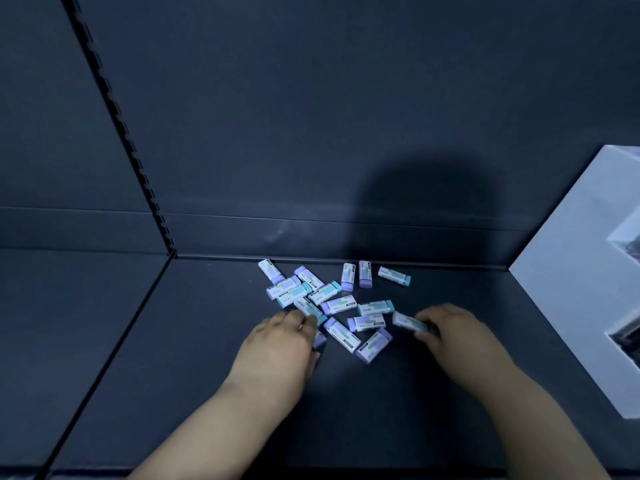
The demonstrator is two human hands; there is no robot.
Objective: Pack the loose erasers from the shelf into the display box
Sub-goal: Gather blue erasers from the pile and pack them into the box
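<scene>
While both hands work at the near side of the pile, packing looks barely begun. Erasers (337,304), well over a dozen, lie loose and criss-crossed on the dark shelf (207,358), mid-shelf toward the back wall (311,133); three sit apart, just beside the back lip.

Left hand (280,344): fingers curled over a purple eraser (320,338), tips touching a teal-ended one (310,310); grip partly hidden. Right hand (453,332): pinches one blurred eraser (405,320) at the pile's right side.

White box (571,271) at the far right edge, probably the display box. Its inside is cut off, so nothing can be counted as packed. Left to do, by my reading: nearly the whole pile.

Room: bare shelf between pile and box gives an open run rightward. Shelf seam (133,323) and slotted upright (123,133) stand well to the left, out of the path. Back lip sits close behind the far erasers; those likely need drawing forward.
</scene>
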